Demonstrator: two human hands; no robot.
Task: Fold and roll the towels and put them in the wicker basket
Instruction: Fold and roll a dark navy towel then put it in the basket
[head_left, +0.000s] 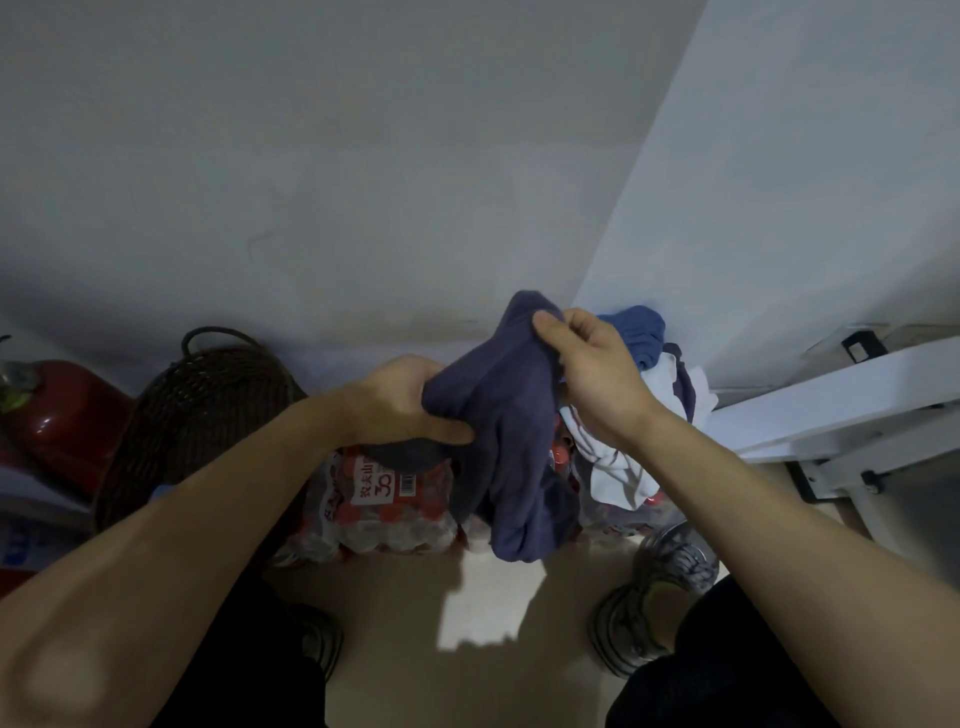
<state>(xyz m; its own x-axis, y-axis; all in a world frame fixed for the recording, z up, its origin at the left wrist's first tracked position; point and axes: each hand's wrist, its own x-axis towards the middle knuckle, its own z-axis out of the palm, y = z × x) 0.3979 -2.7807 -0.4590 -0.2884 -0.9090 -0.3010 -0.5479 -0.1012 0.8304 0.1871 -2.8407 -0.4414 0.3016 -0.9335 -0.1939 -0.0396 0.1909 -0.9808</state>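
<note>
The work looks barely begun: a dark blue towel (511, 441) is held up in the air, bunched and unfolded, with no neat fold or roll in it yet. The left hand (400, 402) has its grip closed around a gathered bunch at the towel's left side, thumb pressed across the cloth; the right hand (587, 364) pinches the upper edge higher up, fingers curled over it. The towel hangs between them above the packs of bottled water (384, 514) on the floor, its long axis running roughly top to bottom, loose end pointing down toward the floor. More towels (639, 395), blue and white, wait in a heap just beside the right hand, by the wall corner. The wicker basket (202, 410) stands to the left; whether it holds anything I cannot tell. Folding, rolling and stowing all seem left to do.
</note>
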